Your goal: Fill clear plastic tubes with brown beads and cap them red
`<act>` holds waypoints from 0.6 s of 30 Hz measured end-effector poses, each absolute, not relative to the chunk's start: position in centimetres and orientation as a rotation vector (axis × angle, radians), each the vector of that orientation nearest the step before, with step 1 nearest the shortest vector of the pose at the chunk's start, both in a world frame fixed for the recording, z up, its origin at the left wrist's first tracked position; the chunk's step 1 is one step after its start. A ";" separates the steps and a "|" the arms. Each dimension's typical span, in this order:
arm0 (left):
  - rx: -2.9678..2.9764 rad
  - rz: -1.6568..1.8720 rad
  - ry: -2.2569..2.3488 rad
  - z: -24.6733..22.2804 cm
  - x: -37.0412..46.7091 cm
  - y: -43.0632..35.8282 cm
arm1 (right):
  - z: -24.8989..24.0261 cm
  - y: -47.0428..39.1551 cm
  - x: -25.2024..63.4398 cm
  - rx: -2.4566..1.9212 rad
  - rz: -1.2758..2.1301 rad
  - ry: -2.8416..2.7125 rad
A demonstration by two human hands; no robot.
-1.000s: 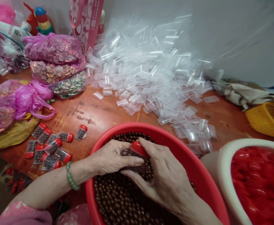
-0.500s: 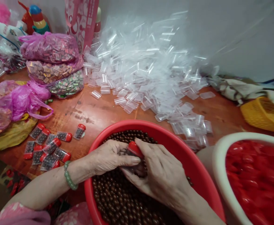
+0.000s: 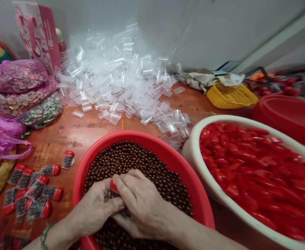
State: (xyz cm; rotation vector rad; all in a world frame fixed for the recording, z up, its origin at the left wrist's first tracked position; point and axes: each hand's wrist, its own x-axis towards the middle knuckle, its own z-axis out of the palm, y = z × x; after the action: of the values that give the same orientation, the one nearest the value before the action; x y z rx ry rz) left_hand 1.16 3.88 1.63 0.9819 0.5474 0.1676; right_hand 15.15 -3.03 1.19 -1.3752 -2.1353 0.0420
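Both hands meet over a red basin [image 3: 194, 166] full of small round dark-brown balls [image 3: 134, 156]. Between them is a small clear plastic case with a red cap [image 3: 113, 186], mostly hidden by the fingers. My left hand [image 3: 96, 205] grips the case from the left, its thumb across the front. My right hand [image 3: 142, 205] is closed round the case's other side, fingers over the red cap. Several filled cases with red caps [image 3: 37, 186] lie on the table left of the basin.
A heap of clear plastic sleeves [image 3: 115, 80] covers the table's back. To the right stand a white tub [image 3: 194, 139] of red caps [image 3: 254, 170], a yellow basket [image 3: 230, 97] and a red basin [image 3: 290, 114]. Pink plastic bags [image 3: 16, 76] of small packets sit at left, near a pink paper bag [image 3: 41, 38].
The view has swung to the right, bringing more of the white tub, yellow basket and far-right red basin into sight. Both hands still hold the case over the balls.
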 end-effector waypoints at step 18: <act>2.197 0.318 1.749 0.5 -12.7 7.3 | -5.2 1.5 20.5 -1.939 0.680 -1.726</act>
State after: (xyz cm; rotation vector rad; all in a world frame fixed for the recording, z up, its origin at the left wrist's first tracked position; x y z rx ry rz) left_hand -12.74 7.32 0.49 2.1965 1.7486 0.3176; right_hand 20.53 1.53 -5.23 -1.9392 -1.7265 0.6801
